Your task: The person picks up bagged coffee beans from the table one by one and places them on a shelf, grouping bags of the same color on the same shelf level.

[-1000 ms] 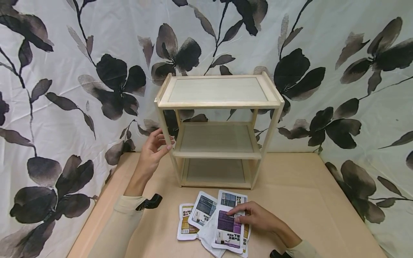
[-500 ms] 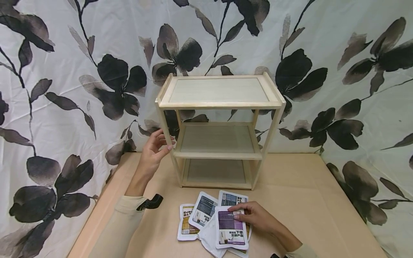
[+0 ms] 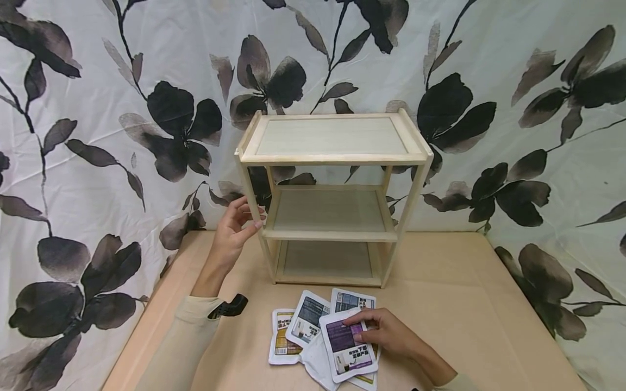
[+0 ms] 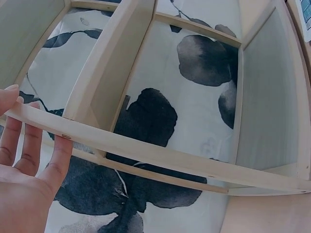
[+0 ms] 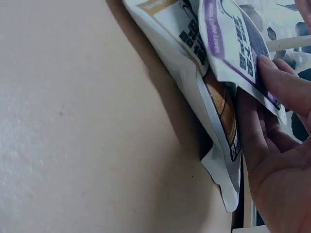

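A three-tier pale wooden shelf (image 3: 332,137) stands at the middle of the table. My left hand (image 3: 231,231) grips its front left post; in the left wrist view the thumb lies over the post (image 4: 146,148), with the fingers behind it. In front of the shelf, my right hand (image 3: 391,334) pinches a white packet with a purple label (image 3: 344,342), thumb on its printed face. That packet is lifted at a tilt over a gold-labelled packet (image 5: 221,111) in the right wrist view. Fingers behind it are partly hidden.
Around the held packet lie a grey-labelled packet (image 3: 309,320), another gold-labelled packet (image 3: 283,343), a blue-labelled packet (image 3: 353,300) and a plain white one (image 3: 315,363), overlapping on the tan table (image 3: 450,293). Floral cloth (image 3: 518,108) hangs behind.
The purple-labelled packet has turned counterclockwise in my right hand, its top swinging left and its bottom swinging right. My left hand keeps its place on the shelf post.
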`<state>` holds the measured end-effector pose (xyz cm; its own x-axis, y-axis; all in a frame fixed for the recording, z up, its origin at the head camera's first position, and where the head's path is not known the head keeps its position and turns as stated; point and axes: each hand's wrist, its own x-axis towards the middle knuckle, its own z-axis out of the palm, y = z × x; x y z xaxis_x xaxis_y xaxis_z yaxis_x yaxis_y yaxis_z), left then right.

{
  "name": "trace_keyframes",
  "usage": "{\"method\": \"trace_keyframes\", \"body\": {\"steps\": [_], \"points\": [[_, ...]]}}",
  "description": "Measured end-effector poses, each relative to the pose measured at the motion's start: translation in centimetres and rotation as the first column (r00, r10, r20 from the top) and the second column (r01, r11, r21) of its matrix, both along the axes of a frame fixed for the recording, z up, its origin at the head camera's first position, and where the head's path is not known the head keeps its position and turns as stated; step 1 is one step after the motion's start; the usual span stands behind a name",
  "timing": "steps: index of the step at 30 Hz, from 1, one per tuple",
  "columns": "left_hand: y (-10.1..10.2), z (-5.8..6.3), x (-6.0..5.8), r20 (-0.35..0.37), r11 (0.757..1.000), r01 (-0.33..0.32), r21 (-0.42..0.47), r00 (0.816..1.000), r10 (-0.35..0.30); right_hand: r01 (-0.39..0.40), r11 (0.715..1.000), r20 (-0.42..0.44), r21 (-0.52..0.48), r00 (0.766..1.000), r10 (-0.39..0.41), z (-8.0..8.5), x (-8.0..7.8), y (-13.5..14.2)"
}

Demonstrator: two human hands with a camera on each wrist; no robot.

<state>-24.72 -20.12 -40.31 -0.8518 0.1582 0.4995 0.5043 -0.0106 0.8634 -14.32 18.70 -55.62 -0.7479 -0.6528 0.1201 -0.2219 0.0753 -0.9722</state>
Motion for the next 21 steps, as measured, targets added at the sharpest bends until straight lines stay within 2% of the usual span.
{"method": "trace_keyframes", "body": {"steps": [3,7,12,17,21], "points": [[0.0,0.0,0.0,0.000,1.000,0.003,0.001,1.000,-0.003,-0.007,1.000,0.007,-0.026,1.000,0.007,0.0,0.1,-0.1],[0.0,0.0,0.0,-0.003,1.000,-0.009,0.004,1.000,0.009,-0.030,0.998,0.067,-0.053,0.997,0.033,0.2,0.1,0.0],[-0.2,-0.2,0.0,0.008,1.000,-0.018,0.020,1.000,0.018,-0.045,0.999,0.137,-0.016,0.989,0.047,0.7,0.1,0.2],[-0.2,-0.1,0.2,0.013,1.000,-0.016,0.019,1.000,0.016,-0.046,0.999,0.167,0.029,0.985,0.040,1.7,-0.2,0.4],[-0.1,0.1,0.1,0.004,1.000,-0.015,0.005,1.000,0.015,-0.041,0.999,0.184,0.027,0.982,0.035,3.0,-0.8,0.6]]}}
